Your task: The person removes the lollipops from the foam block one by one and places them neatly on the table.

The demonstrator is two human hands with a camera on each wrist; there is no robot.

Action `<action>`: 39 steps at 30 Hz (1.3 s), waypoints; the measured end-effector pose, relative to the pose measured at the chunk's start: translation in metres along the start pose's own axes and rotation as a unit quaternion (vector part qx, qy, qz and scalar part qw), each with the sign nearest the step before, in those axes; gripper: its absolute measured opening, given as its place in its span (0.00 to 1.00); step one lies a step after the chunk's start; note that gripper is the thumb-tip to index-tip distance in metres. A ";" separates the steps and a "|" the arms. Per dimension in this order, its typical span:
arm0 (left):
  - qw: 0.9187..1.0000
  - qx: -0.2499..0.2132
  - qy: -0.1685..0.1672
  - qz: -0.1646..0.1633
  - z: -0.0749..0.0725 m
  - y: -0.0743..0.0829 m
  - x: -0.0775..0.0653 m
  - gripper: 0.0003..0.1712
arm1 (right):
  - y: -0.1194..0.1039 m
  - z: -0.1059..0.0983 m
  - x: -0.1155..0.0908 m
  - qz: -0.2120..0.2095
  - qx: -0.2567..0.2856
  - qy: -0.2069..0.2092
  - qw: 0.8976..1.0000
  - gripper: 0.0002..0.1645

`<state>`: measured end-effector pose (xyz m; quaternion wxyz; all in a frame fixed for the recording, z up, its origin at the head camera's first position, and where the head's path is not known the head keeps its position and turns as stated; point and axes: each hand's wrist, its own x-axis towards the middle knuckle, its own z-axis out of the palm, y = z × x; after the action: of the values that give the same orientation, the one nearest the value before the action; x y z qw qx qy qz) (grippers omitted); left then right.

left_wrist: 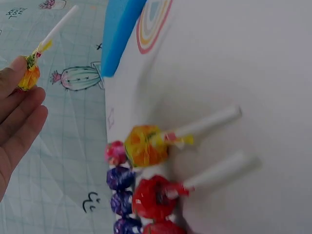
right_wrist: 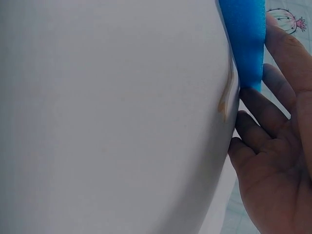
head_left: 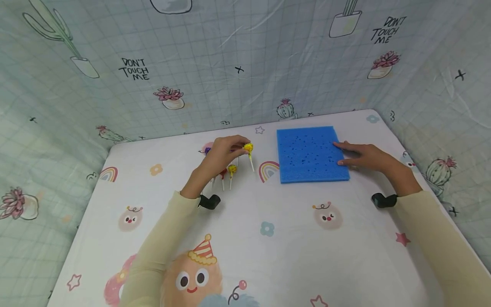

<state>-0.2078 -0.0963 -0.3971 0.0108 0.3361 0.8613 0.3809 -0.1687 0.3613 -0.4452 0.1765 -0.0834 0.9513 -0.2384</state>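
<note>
My left hand pinches a yellow-wrapped lollipop by its candy end, its white stick pointing away from the fingers. More lollipops lie beneath and beside this hand, partly hidden by it in the head view. The left wrist view shows them in rows: another yellow lollipop, red lollipops, purple lollipops and a pink one. A blue foam board, dotted with small holes, lies flat to the right. Against its right edge, my right hand rests with fingers extended, touching the foam.
A white tablecloth printed with rainbows, stars and cartoon faces covers the table. Behind and at both sides hangs a pale checked curtain with cactus drawings. Both wrists carry a small black device.
</note>
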 end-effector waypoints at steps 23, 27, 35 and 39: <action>0.996 0.065 -0.045 -0.031 -0.007 -0.028 -0.021 0.18 | -0.001 0.002 -0.001 0.006 0.001 0.000 1.000 0.53; 0.997 0.042 -0.038 -0.055 -0.002 -0.028 -0.022 0.18 | 0.000 0.001 0.000 0.009 -0.001 -0.003 1.000 0.53; 0.994 0.040 -0.042 -0.093 0.005 -0.027 -0.019 0.17 | -0.001 0.001 0.000 0.009 0.000 -0.004 1.000 0.53; 0.992 0.055 -0.055 -0.100 0.008 -0.026 -0.018 0.15 | 0.000 0.002 0.000 0.007 -0.001 -0.003 1.000 0.53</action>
<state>-0.2070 -0.1143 -0.4240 0.0774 0.2684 0.9084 0.3112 -0.1678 0.3604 -0.4462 0.1814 -0.0778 0.9515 -0.2358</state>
